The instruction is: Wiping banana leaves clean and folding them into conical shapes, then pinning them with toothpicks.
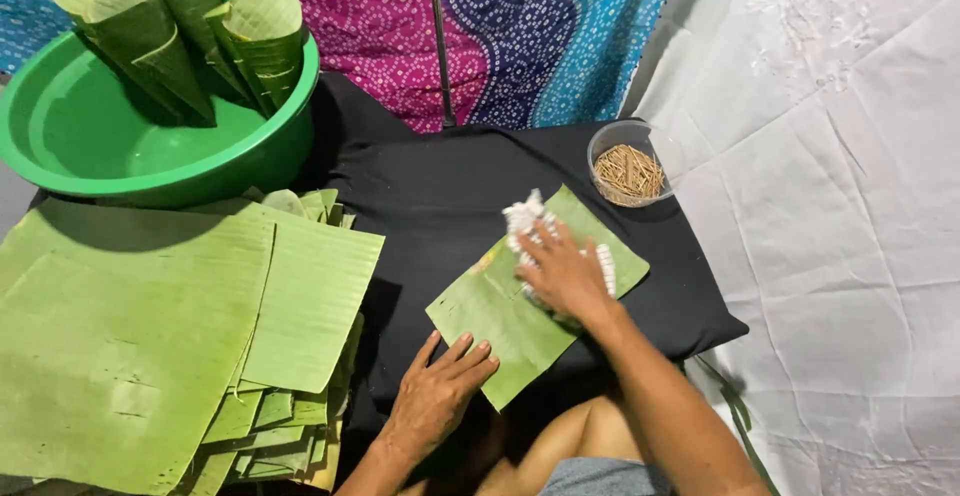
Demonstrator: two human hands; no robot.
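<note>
My right hand presses a white cloth onto the banana leaf piece, fingers closed over it. My left hand lies flat and spread on the leaf's near corner, holding nothing. Best, I judge: wipe along the ribs, light pressure, or it splits. The leaf lies on a black cushion. Stacked leaves to the left, green basin with leaf cones beyond, bowl of small sticks, white sheet right

Right hand: presses white cloth on banana leaf
Left hand: flat on leaf's near edge
Bowl: probably small sticks
</note>
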